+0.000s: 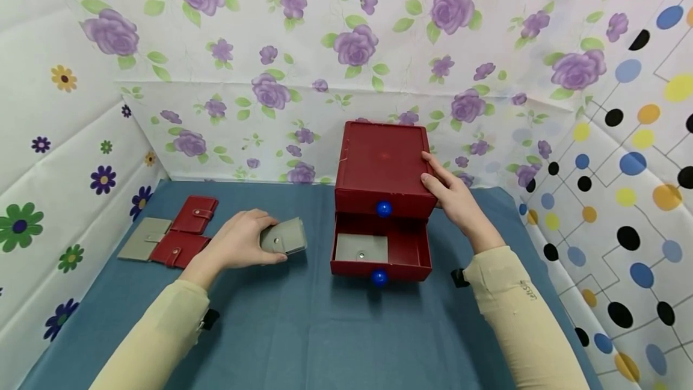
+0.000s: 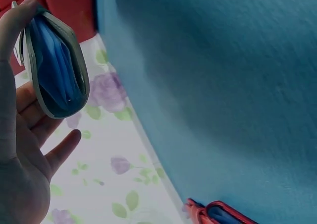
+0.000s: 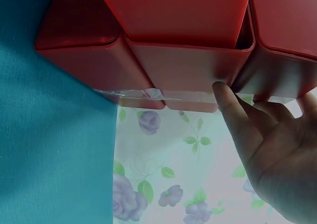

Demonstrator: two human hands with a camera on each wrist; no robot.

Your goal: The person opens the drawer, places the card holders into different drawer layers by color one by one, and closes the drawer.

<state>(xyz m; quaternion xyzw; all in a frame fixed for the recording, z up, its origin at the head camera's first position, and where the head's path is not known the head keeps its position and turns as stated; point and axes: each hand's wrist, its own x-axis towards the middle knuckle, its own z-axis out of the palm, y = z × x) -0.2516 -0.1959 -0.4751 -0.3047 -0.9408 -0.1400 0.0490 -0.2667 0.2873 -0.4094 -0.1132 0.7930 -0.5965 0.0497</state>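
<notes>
My left hand point(image 1: 240, 239) holds a grey-green card wallet point(image 1: 284, 237) above the table, left of a red drawer unit point(image 1: 384, 155). In the left wrist view the wallet point(image 2: 59, 68) shows blue inner sleeves, with the thumb and fingers on either side. My right hand point(image 1: 457, 203) rests on the unit's right side, fingertips at its top edge. In the right wrist view the thumb point(image 3: 228, 102) touches the side wall. A drawer point(image 1: 408, 251) with a blue knob point(image 1: 379, 277) stands pulled out beneath the top one. Inside its left part lies another grey wallet point(image 1: 361, 248).
At the left of the blue-covered table point(image 1: 319, 330) lie a red wallet point(image 1: 195, 214), a second red wallet point(image 1: 178, 248) and a grey wallet point(image 1: 145, 238). The top drawer is closed, with its own blue knob point(image 1: 384, 208). Patterned cloth walls point(image 1: 357, 47) enclose the back and sides.
</notes>
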